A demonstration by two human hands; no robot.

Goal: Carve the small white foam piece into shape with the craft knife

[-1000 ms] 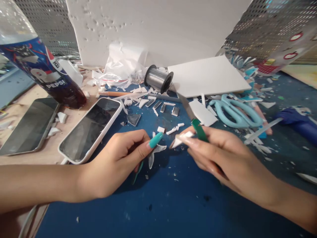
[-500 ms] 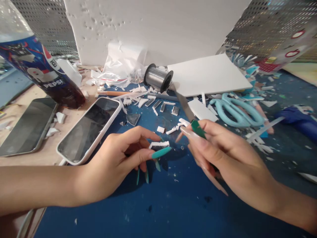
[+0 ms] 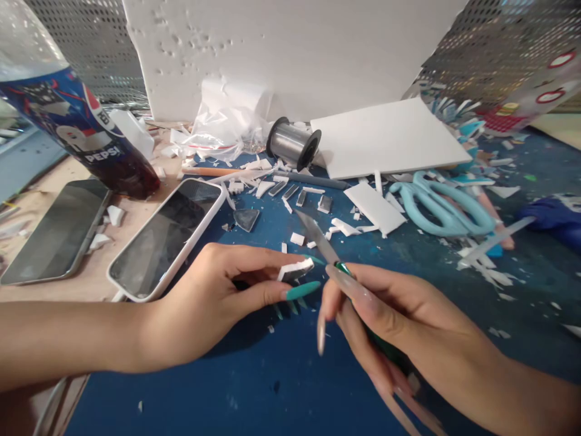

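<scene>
Right now my left hand [image 3: 213, 303] pinches a small white foam piece [image 3: 295, 269] just above the blue mat [image 3: 290, 387] while my right hand [image 3: 390, 315] grips the craft knife [image 3: 318, 237] (blade beside it), so trimming likely needs a steady, shallow cut.
</scene>
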